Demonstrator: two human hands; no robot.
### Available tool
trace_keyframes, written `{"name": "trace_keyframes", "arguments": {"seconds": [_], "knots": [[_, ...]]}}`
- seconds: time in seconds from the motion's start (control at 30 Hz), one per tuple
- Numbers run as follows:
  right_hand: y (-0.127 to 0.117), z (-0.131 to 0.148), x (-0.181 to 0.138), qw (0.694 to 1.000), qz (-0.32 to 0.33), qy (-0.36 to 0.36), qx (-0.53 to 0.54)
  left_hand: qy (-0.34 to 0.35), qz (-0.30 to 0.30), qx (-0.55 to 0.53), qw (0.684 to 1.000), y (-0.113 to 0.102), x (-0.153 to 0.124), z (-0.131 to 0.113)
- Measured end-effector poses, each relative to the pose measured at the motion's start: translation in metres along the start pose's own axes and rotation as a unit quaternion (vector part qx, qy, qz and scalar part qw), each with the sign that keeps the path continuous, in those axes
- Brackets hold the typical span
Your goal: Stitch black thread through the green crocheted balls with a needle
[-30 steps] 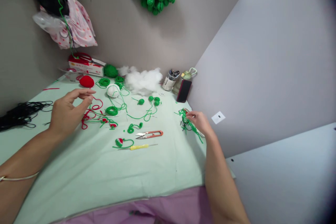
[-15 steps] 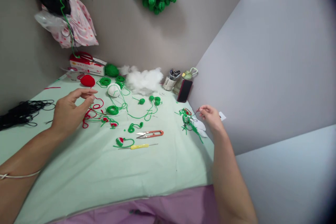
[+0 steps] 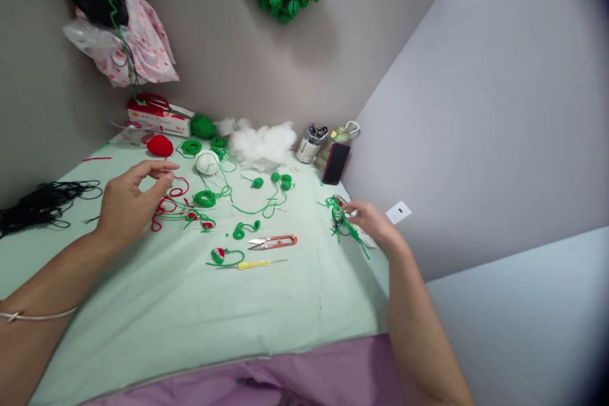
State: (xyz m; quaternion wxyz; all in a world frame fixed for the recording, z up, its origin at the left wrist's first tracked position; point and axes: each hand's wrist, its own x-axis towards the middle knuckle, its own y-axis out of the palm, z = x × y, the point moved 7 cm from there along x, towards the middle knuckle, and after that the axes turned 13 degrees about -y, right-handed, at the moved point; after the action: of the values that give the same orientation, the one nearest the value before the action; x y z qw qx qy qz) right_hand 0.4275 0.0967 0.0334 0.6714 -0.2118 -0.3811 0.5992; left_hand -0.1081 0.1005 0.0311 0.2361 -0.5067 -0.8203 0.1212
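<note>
Toward the right side of the table (image 3: pixel 295 304), a tangle of green yarn scraps (image 3: pixel 343 223) is lying by the fingertips of the nearer right hand (image 3: pixel 373 222), the tangle's long axis slanting from far left to near right; well apart, the left hand (image 3: pixel 124 200) is hovering near the red yarn ball (image 3: pixel 160 146), and whether either is pinching a strand I cannot tell
</note>
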Motion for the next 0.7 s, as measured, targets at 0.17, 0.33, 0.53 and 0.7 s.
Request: {"name": "trace_keyframes", "arguments": {"seconds": [0.17, 0.33, 0.53, 0.7], "knots": [[0.028, 0.003, -0.005, 0.999, 0.035, -0.002, -0.004, -0.011, 0.008, 0.001, 1.000, 0.001, -0.001, 0.000], [-0.025, -0.004, 0.005, 0.993, -0.107, -0.003, 0.040, -0.015, 0.014, -0.001, 1.000, 0.002, -0.003, -0.001], [-0.070, -0.006, 0.010, 0.976, -0.202, 0.000, 0.077, -0.019, 0.017, 0.002, 1.000, 0.002, -0.003, -0.004], [-0.060, -0.011, 0.006, 0.984, -0.177, 0.014, 0.016, -0.026, 0.016, 0.001, 1.000, 0.002, -0.003, -0.005]]}}
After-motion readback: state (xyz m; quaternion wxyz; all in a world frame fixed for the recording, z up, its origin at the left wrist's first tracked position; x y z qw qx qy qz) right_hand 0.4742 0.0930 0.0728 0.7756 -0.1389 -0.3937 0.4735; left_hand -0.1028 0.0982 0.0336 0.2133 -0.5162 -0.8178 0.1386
